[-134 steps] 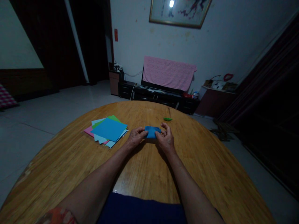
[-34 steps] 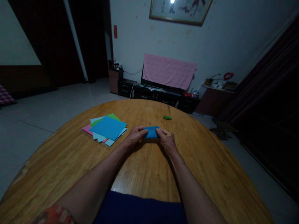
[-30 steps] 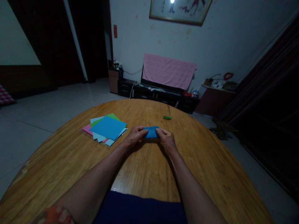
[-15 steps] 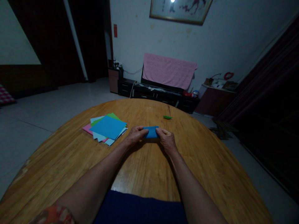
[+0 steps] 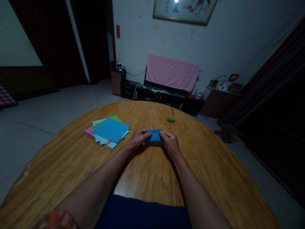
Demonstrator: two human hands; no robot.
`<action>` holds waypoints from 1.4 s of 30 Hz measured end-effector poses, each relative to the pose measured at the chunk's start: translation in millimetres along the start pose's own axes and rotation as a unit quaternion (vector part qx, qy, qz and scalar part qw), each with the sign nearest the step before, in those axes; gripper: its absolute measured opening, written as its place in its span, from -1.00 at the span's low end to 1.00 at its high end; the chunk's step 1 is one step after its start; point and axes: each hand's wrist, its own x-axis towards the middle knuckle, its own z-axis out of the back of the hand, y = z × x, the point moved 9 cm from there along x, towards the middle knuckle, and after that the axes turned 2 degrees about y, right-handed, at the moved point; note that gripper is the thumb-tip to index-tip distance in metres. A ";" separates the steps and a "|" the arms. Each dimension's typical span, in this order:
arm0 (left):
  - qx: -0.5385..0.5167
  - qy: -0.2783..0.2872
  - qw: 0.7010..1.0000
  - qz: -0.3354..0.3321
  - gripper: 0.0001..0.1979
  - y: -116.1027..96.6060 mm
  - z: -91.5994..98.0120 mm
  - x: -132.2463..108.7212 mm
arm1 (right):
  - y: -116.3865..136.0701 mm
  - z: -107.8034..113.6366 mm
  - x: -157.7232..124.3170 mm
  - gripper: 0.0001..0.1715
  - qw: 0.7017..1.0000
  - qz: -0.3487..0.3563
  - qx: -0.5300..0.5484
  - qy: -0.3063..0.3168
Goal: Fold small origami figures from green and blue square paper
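Observation:
A small rectangle of folded blue paper (image 5: 154, 136) is held between my two hands above the middle of the table. My left hand (image 5: 138, 138) pinches its left end, thumb on top. At the right end, my right hand (image 5: 170, 142) grips it the same way. The fingers beneath the paper are mostly hidden. To the left of my hands lies a loose stack of coloured paper sheets (image 5: 111, 129), with a blue one on top and green, pink and pale blue edges showing. Beyond my right hand sits a small folded green paper piece (image 5: 171, 120).
The round wooden table (image 5: 209, 178) fills the foreground. Past its far edge stands a low black cabinet (image 5: 164, 101), with a pink towel (image 5: 172, 72) draped over a screen. A side cabinet (image 5: 215, 103) with objects on top is at the right.

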 end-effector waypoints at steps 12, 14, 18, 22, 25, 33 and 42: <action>0.035 0.000 0.999 0.009 -0.75 5.4 4.2 3.8 | 8.9 0.6 -0.1 -0.53 0.999 0.004 -0.046 -0.007; 0.034 -0.002 0.999 0.020 -0.75 7.1 4.5 3.4 | 8.7 2.1 1.1 -0.54 0.999 0.007 -0.044 -0.011; 0.037 -0.002 0.999 0.038 -0.76 8.0 4.1 2.3 | 11.7 1.6 -0.2 -0.58 0.999 -0.003 -0.037 0.001; 0.045 -0.014 0.998 0.040 -0.77 5.7 5.8 1.7 | 17.5 0.3 -3.1 -0.64 0.998 0.000 -0.059 0.020; 0.084 -0.026 0.995 0.040 -0.79 6.9 6.7 3.1 | 20.2 1.0 -1.9 -0.70 0.990 0.036 -0.138 0.025; 0.197 -0.027 0.980 -0.006 -0.88 10.8 4.5 12.4 | 21.2 1.3 1.8 -0.75 0.962 0.123 -0.242 0.023; 0.261 0.008 0.960 -0.105 -0.79 -24.2 -3.2 9.3 | 40.6 -19.7 -6.7 -0.79 0.953 0.188 -0.225 0.079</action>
